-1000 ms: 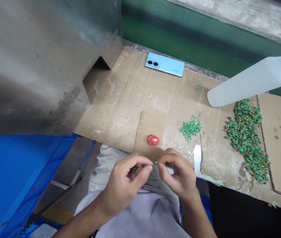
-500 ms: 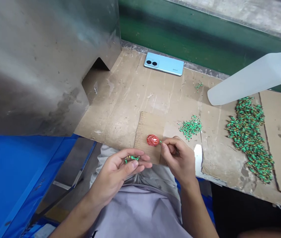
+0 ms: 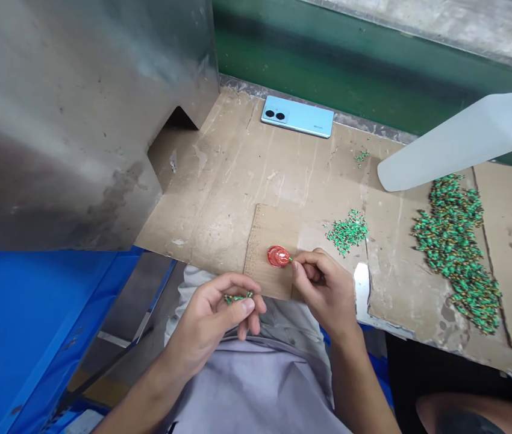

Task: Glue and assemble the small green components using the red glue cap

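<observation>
Well, the right hand [image 3: 323,295] pinched a tiny green component [image 3: 290,258] between its fingers [image 3: 300,260] right at the red cap [image 3: 278,257], while the left hand [image 3: 206,316] held more green components [image 3: 238,298]; one loose grip could've dropped them.

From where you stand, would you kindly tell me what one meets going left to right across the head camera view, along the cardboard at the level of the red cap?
Metal hood → red cap → small heap of green parts → large heap of green parts
</observation>
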Action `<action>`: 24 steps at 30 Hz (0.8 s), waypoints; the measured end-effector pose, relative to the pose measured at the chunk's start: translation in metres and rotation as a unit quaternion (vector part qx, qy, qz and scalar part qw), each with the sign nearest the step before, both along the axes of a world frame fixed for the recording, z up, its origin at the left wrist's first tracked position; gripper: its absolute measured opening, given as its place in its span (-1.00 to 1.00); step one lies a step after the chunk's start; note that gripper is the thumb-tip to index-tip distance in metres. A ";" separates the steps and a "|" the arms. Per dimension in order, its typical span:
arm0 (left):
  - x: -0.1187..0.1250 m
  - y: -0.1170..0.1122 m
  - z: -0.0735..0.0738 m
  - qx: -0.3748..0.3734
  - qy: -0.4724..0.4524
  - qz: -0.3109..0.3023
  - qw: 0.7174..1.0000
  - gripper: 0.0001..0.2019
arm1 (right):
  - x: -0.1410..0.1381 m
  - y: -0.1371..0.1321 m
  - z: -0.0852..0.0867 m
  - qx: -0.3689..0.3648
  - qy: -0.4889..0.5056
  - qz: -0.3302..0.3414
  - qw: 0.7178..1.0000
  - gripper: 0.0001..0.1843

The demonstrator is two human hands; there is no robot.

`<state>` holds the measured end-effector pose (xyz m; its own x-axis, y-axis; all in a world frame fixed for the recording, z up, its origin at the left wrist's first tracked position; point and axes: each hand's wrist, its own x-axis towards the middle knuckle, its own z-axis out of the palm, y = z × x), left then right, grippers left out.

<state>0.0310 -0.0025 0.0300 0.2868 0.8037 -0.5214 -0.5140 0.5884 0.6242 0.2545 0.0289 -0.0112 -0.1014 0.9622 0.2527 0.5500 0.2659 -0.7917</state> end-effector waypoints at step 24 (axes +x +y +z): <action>-0.021 0.000 -0.011 0.012 0.082 0.134 0.987 -0.69 | -0.042 -0.024 0.011 0.105 -0.280 0.114 0.948 -0.66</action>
